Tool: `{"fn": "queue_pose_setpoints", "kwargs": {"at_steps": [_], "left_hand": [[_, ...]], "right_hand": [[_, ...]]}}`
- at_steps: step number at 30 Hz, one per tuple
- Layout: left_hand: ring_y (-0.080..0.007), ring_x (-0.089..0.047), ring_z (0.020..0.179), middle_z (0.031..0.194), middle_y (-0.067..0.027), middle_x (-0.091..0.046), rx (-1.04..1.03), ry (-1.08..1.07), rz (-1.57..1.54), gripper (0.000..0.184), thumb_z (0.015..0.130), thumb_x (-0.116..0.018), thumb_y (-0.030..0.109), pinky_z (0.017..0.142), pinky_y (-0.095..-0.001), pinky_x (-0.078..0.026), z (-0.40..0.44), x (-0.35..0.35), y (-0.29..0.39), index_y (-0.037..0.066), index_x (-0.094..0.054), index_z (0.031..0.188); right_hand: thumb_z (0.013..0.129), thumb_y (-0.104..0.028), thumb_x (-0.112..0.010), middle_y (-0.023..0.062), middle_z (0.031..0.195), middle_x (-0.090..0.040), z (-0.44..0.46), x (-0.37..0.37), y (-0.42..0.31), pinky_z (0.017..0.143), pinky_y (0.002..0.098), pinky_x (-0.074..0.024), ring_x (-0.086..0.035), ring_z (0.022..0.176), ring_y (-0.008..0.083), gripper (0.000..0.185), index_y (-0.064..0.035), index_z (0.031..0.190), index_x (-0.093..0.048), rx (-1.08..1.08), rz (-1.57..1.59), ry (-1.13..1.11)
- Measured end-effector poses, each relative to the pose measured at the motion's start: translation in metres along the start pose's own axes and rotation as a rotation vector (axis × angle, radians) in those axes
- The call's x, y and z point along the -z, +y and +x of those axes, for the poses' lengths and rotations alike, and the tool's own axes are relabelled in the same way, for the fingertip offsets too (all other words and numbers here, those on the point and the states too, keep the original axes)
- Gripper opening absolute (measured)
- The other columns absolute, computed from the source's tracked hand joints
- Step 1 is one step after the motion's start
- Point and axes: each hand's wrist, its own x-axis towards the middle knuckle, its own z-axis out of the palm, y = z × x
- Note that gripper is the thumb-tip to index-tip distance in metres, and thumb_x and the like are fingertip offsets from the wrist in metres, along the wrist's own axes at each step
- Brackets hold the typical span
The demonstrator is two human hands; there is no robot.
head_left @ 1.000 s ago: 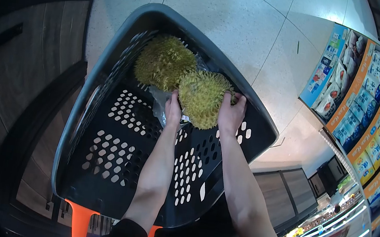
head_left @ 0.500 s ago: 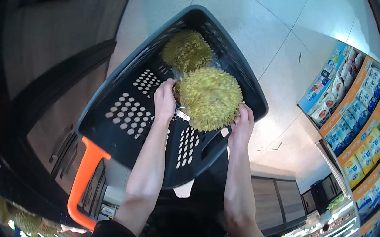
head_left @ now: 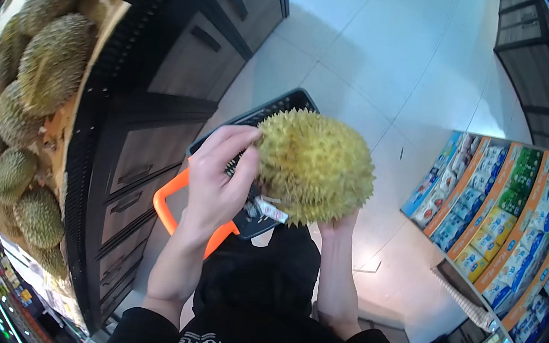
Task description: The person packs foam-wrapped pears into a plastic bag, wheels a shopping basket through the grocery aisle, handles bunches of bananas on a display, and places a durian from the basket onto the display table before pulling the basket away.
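A large yellow-green durian (head_left: 316,166) is up in front of my body, above the black basket (head_left: 261,227). My left hand (head_left: 223,172) presses its fingertips against the durian's left side, fingers bent. From below and to the right, my right hand (head_left: 339,226) supports the fruit, its fingers mostly hidden behind it. A white printed tag (head_left: 271,210) hangs at the durian's lower left. Orange handles (head_left: 169,201) stick out at the basket's near left side. The durian hides most of the basket's inside.
Several durians (head_left: 53,65) lie on a raised display at the left, over dark cabinets with drawers (head_left: 132,172). Shelves of colourful packets (head_left: 484,229) stand at the right. Pale floor tiles (head_left: 368,60) lie beyond the basket.
The durian has risen out of the basket toward me, held between both hands. The view has shifted, so the basket looks smaller and lower, and the durian display now shows at the left.
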Motion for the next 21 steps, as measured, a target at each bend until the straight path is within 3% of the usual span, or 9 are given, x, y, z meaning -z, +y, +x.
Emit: {"fn": "queue_pose_setpoints", "kwargs": {"at_steps": [5,8,13,21], "left_hand": [[-0.0298,-0.063,0.106,0.116,-0.0203,-0.065,-0.173,0.044,-0.197,0.04,0.077,-0.071,0.004,0.094,-0.0378,-0.047,-0.051,0.077,0.053,-0.008,-0.064,0.114],[-0.028,-0.061,0.111,0.122,-0.02,-0.063,-0.198,0.125,-0.196,0.047,0.076,-0.078,0.01,0.096,-0.0383,-0.046,-0.095,0.111,0.053,-0.006,-0.065,0.118],[-0.0274,-0.059,0.115,0.123,-0.0196,-0.063,0.015,0.364,-0.326,0.038,0.078,-0.073,-0.004,0.1,-0.0364,-0.045,-0.178,0.146,0.029,-0.003,-0.067,0.116],[-0.0229,-0.059,0.116,0.127,-0.0186,-0.06,0.249,0.635,-0.578,0.031,0.087,-0.066,-0.006,0.097,-0.0322,-0.048,-0.301,0.214,-0.037,-0.006,-0.065,0.118]], "right_hand": [[0.103,-0.047,-0.036,0.0119,0.154,-0.034,-0.05,-0.033,-0.007,0.114,0.0498,-0.0343,-0.035,0.14,0.0324,0.06,-0.0105,0.151,-0.031,-0.069,0.051,-0.442],[0.103,-0.047,-0.035,0.0112,0.153,-0.035,-0.075,-0.043,0.005,0.113,0.0491,-0.0355,-0.037,0.139,0.0319,0.06,-0.0107,0.15,-0.031,-0.109,-0.093,-0.397],[0.103,-0.046,-0.036,0.0106,0.151,-0.038,-0.111,-0.043,0.051,0.112,0.0477,-0.0367,-0.04,0.136,0.0309,0.058,-0.0102,0.149,-0.033,-0.231,-0.292,-0.405],[0.103,-0.041,-0.038,0.0107,0.146,-0.046,-0.145,-0.046,0.158,0.112,0.0448,-0.0365,-0.044,0.134,0.0288,0.054,-0.0078,0.145,-0.04,-0.307,-0.608,-0.457]]}}
